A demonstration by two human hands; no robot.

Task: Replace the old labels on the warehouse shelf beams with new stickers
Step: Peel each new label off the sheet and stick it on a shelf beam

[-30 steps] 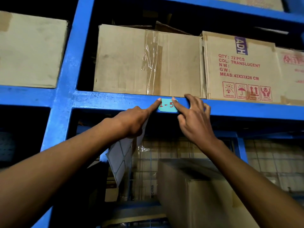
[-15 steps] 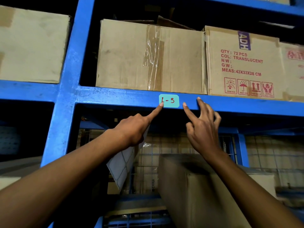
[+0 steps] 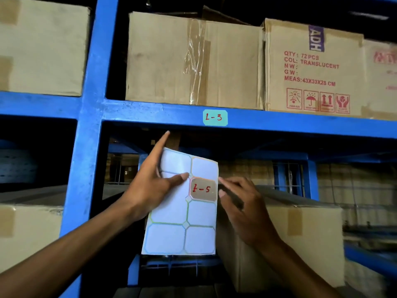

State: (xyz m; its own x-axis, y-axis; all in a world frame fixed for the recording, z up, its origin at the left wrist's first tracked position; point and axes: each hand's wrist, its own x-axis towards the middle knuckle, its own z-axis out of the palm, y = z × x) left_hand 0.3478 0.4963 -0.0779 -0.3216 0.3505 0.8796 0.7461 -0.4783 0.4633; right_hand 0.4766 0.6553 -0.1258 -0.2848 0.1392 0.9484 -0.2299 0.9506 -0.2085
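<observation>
A blue upright (image 3: 90, 125) is standing at the left, with the shelf beam (image 3: 300, 123) running right from it under taped boxes (image 3: 193, 59). The left hand (image 3: 150, 188) is holding the sticker sheet (image 3: 182, 211) below the beam — thumb pressing across its face, forefinger pointing up. On the beam above, a teal sticker (image 3: 215, 117) reading L-3 is sitting flat. The right hand (image 3: 242, 207) is pinching at the sheet's right edge, thumb and fingertip curling beside the brownish L-5 label (image 3: 203, 189), seemingly starting to peel it. From here the label could be tearing or folding onto itself if pulled from one corner too fast — and the loosely held sheet could be slipping.
</observation>
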